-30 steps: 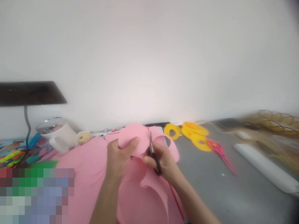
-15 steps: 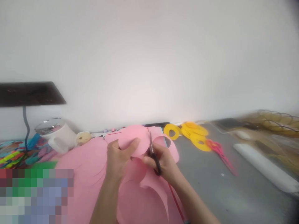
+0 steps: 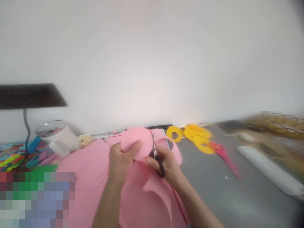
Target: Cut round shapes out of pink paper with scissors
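Note:
My left hand (image 3: 120,161) pinches a rounded piece of pink paper (image 3: 133,139), its thumb lying on top and the other fingers hidden beneath. In my right hand (image 3: 167,163) are black-handled scissors (image 3: 159,164), their blades pointing away from me along the right edge of the pink round. A curling pink offcut (image 3: 175,152) with a hole hangs just right of the blades. Below the hands lies more cut pink paper (image 3: 144,205), and a heap of pink paper pieces (image 3: 83,167) spreads to the left.
Yellow paper rings (image 3: 197,134) and pink scissors (image 3: 224,158) lie on the grey table (image 3: 209,183) at right, near a white roll (image 3: 268,169). A white mug (image 3: 60,139) stands at left beside colourful scraps (image 3: 14,158). Behind rises a white wall (image 3: 152,63).
The scissors and my right hand have shifted very slightly, with the blades looking closer together. The pink round and my left hand stay almost in place.

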Tool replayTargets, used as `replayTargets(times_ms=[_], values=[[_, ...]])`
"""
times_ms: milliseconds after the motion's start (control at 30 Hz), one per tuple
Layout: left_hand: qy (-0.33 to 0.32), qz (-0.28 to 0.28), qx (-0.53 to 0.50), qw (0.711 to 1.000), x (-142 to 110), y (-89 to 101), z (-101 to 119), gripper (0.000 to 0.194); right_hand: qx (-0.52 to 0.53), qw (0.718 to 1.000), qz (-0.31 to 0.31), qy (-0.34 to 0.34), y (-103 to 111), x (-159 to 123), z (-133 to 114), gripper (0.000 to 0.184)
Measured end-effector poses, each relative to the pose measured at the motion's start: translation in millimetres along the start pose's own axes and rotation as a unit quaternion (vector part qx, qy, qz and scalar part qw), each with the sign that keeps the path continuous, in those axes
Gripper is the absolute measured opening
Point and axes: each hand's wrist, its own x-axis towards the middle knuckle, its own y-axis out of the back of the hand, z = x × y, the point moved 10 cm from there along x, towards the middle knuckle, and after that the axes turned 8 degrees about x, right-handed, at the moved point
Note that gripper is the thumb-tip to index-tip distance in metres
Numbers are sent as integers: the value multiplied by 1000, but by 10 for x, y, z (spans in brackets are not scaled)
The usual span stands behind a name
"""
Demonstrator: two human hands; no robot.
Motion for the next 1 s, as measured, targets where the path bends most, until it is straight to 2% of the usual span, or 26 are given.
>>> replayTargets(times_ms=[167, 367, 467, 600, 667, 800, 867, 1000], values=[[-4, -20, 8, 1000, -8, -28, -4, 39, 3, 998, 56, 4, 122, 14, -14, 26], [-6, -51, 27, 998, -39, -117, 26, 38, -18, 982, 182, 41, 354, -55, -150, 22], [-4, -60, 47, 997, -61, -153, 43, 36, -11, 974, 222, 50, 427, -106, -184, 24], [-4, -65, 66, 996, -37, -149, 13, 36, -8, 977, 205, 56, 404, -93, -166, 23], [-10, -61, 72, 995, -7, -123, -10, 41, -14, 984, 170, 54, 331, -59, -147, 19], [-14, -56, 58, 997, 20, -97, -32, 43, 2, 995, 95, 37, 154, -22, -111, 28], [-12, -60, 57, 996, 6, -109, -18, 44, 9, 994, 100, 33, 152, -31, -117, 30], [-16, -53, 79, 995, -38, -111, 40, 41, -20, 985, 162, 55, 297, -61, -179, 22]])
